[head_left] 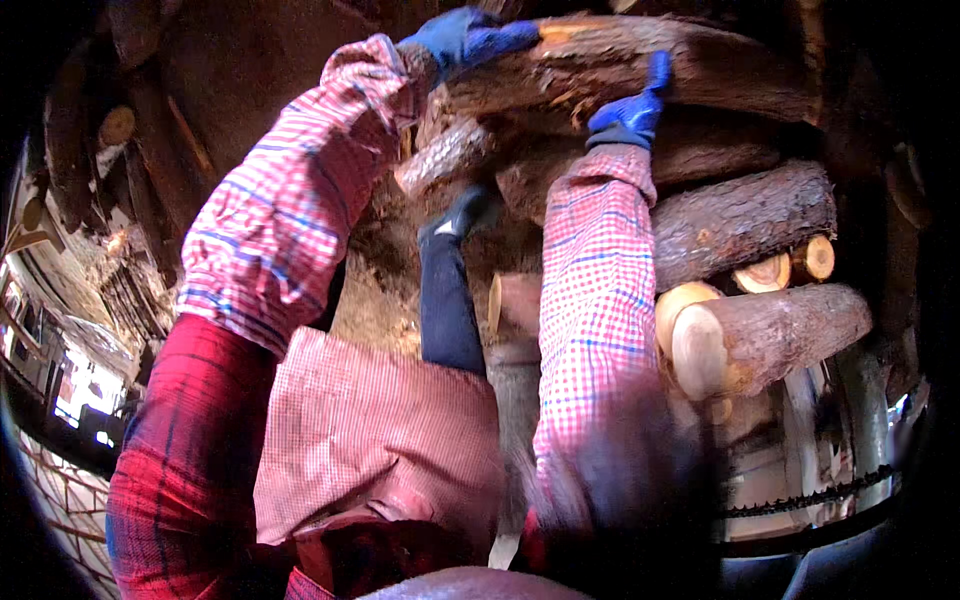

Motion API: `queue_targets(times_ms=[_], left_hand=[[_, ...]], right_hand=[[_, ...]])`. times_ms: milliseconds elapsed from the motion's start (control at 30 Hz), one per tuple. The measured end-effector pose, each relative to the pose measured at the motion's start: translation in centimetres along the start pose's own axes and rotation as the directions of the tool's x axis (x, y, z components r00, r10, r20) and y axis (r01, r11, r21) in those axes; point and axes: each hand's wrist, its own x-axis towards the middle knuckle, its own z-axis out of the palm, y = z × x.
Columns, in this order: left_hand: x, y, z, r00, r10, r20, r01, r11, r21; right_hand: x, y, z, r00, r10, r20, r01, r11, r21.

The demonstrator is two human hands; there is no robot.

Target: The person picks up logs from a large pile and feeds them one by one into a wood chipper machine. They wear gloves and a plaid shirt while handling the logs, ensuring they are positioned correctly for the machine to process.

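Note:
A thick bark-covered log (690,62) lies across the top of the view. My left hand (465,40), in a blue work glove, reaches over its left end and grips it there. Against the near side of the same log is my right hand (630,115), also gloved in blue. One digit points up along the bark, and the rest of that hand curls under the log, partly hidden. Beneath my left hand a shorter log (445,158) juts out. Checked sleeve covers (605,260) wrap both forearms.
To the right several logs are stacked, among them a barked log (750,220) and a pale-ended log (790,335). My foot in a dark shoe (462,215) stands on brown ground by the pile. More wood (120,125) leans at the left. A toothed dark strip (810,497) runs at lower right.

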Motion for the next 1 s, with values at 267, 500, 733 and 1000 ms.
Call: queue_targets(times_ms=[267, 500, 733, 1000], left_hand=[[-18.2, 12.9, -1.2, 0.983, 0.178, -0.036, -0.18, 0.979, -0.094], [-39.5, 25.9, -4.0, 0.98, -0.008, 0.199, 0.089, 0.91, -0.404], [-53.6, 31.9, -2.5, 0.959, -0.216, 0.185, 0.28, 0.832, -0.479], [-53.9, 40.6, 0.3, 0.908, 0.328, 0.26, -0.257, 0.927, -0.272]], right_hand=[[-15.5, -4.4, -5.4, 0.986, 0.14, 0.093, -0.147, 0.986, 0.077], [-41.2, -3.4, -4.5, 0.877, 0.477, 0.06, -0.478, 0.853, 0.21], [-51.2, -0.1, 3.2, 0.675, 0.508, 0.536, -0.736, 0.405, 0.543], [-54.5, -22.1, 4.1, 0.619, 0.09, 0.78, -0.662, 0.595, 0.457]])
